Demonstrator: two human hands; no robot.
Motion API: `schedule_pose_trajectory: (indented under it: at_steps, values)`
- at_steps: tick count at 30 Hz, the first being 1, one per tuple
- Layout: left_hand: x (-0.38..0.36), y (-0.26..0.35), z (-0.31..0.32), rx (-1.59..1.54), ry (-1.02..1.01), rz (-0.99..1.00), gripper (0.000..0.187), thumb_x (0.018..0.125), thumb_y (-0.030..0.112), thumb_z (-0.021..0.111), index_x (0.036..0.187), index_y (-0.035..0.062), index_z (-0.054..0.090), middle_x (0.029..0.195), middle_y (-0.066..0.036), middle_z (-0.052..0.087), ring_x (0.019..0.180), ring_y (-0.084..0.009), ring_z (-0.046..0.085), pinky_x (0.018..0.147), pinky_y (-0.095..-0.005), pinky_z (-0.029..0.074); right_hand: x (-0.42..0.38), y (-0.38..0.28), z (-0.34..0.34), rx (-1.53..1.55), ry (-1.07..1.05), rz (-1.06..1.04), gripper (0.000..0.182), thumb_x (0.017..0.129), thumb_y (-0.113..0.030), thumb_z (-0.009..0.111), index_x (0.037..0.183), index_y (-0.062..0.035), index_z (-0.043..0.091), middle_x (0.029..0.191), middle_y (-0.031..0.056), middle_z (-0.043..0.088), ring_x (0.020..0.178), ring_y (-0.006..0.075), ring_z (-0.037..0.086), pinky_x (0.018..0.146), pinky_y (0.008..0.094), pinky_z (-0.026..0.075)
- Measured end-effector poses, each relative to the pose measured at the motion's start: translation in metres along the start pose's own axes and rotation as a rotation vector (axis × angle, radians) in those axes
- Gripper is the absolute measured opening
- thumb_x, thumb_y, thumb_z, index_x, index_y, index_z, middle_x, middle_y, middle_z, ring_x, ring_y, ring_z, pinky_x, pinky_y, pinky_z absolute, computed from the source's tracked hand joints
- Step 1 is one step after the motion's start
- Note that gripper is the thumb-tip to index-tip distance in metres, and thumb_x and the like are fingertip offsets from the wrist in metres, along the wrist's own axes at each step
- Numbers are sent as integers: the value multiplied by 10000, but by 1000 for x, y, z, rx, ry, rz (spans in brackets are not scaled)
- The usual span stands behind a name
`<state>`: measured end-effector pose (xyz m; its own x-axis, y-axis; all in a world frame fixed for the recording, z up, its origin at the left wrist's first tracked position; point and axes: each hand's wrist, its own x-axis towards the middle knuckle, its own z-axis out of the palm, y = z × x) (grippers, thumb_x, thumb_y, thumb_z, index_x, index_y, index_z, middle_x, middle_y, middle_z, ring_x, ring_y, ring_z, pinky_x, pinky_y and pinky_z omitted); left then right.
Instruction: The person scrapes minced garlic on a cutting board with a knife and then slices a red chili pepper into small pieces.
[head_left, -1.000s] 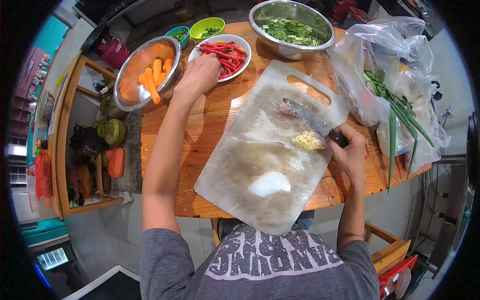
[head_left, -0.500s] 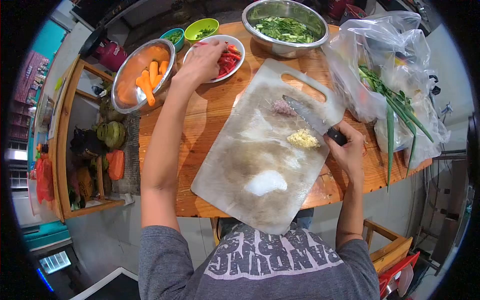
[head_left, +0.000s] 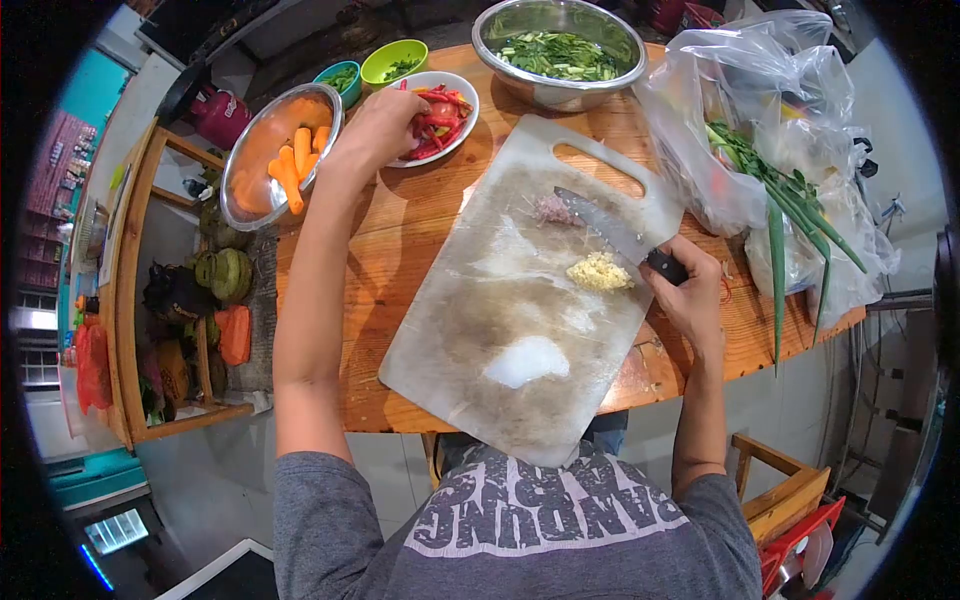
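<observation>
My left hand (head_left: 378, 125) reaches over the left rim of a white bowl (head_left: 474, 88) of red chilies (head_left: 440, 125); its fingers are bent among the chilies, and what they grip is hidden. My right hand (head_left: 692, 292) is closed round the black handle of a knife (head_left: 612, 228). The blade lies flat over the upper right of a worn white cutting board (head_left: 450, 320). Beside the blade are a small pinkish chopped heap (head_left: 556, 209) and a yellow minced heap (head_left: 600, 272). A white mound (head_left: 528, 361) sits near the board's lower end.
A steel bowl (head_left: 240, 180) of carrots (head_left: 290, 180) stands at the left. Green (head_left: 410, 50) and teal (head_left: 350, 92) bowls hold chopped greens, as does a large steel bowl (head_left: 560, 95). Plastic bags (head_left: 700, 110) with long green onions (head_left: 778, 270) lie at the right.
My left hand has shifted slightly left and down over the chili bowl, uncovering more chilies. My right hand and the knife look nearly unchanged.
</observation>
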<state>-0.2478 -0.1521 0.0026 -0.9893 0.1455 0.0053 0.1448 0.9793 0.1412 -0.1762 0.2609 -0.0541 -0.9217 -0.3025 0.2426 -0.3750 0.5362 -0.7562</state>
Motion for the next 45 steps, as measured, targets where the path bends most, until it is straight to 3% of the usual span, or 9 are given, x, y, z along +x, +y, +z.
schedule_pose_trajectory:
  at_steps: [5, 11, 21, 23, 26, 29, 35, 38, 45]
  values:
    - [-3, -7, 5, 3, 137, 93, 375, 725, -31, 658, 1087, 55, 706, 1049, -206, 678, 1072, -393, 630, 900, -482, 511, -1, 3, 2, 10, 21, 7, 179, 722, -78, 792, 781, 3, 645, 699, 105, 611, 625, 201, 591, 591, 319, 448]
    - [4, 2, 13, 42, -20, 75, 222, 750, -35, 615, 950, 43, 671, 1032, -155, 680, 1017, -381, 637, 828, -491, 512, -3, 2, 3, -19, 21, 22, 188, 717, -77, 796, 782, 8, 641, 698, 115, 598, 619, 212, 580, 586, 327, 439]
    - [-7, 7, 4, 112, 211, 132, 146, 833, 40, 654, 977, 37, 673, 1059, -152, 644, 987, -381, 647, 850, -481, 514, -5, 6, 3, 19, 24, 0, 172, 727, -77, 780, 794, 11, 649, 709, 118, 601, 627, 212, 585, 594, 322, 440]
    - [-4, -2, 4, 43, 297, 175, 148, 871, 81, 656, 1010, 37, 683, 1050, -158, 643, 985, -379, 649, 858, -474, 516, -5, 5, 3, 26, 25, 8, 163, 729, -75, 775, 794, 9, 651, 707, 118, 602, 627, 210, 584, 596, 320, 442]
    - [-5, 9, -14, -41, 265, 160, 175, 907, 104, 639, 1051, 11, 674, 1088, -217, 653, 962, -414, 651, 860, -502, 519, -4, 4, 4, 53, 28, 21, 156, 731, -75, 772, 788, 5, 651, 706, 116, 606, 627, 207, 585, 598, 320, 444]
    - [-7, 22, -16, 97, 238, 135, 205, 962, 201, 597, 1025, 32, 695, 992, -178, 670, 934, -377, 670, 827, -478, 531, -4, 5, 4, 31, 24, 14, 152, 731, -74, 771, 787, 3, 652, 706, 113, 607, 626, 210, 587, 599, 321, 446]
    - [16, 11, 26, 237, -12, 76, 431, 1008, 407, 498, 953, 31, 701, 884, -200, 711, 855, -355, 700, 767, -476, 541, -5, 8, 6, 25, 26, -24, 152, 724, -66, 775, 791, 2, 657, 706, 112, 607, 631, 215, 591, 602, 324, 450]
    - [23, 10, 29, 286, -86, 25, 469, 1013, 427, 472, 919, 34, 711, 860, -194, 713, 836, -354, 704, 761, -482, 538, -6, 7, 5, 20, 30, -1, 160, 721, -69, 780, 790, 3, 655, 706, 112, 605, 635, 216, 594, 604, 322, 451]
    - [8, 11, 31, 145, 74, 38, 374, 983, 365, 535, 959, 38, 716, 909, -192, 718, 885, -361, 693, 781, -494, 528, -6, 3, 4, 42, 17, 21, 172, 721, -75, 779, 790, 11, 647, 710, 112, 603, 632, 217, 587, 601, 317, 447]
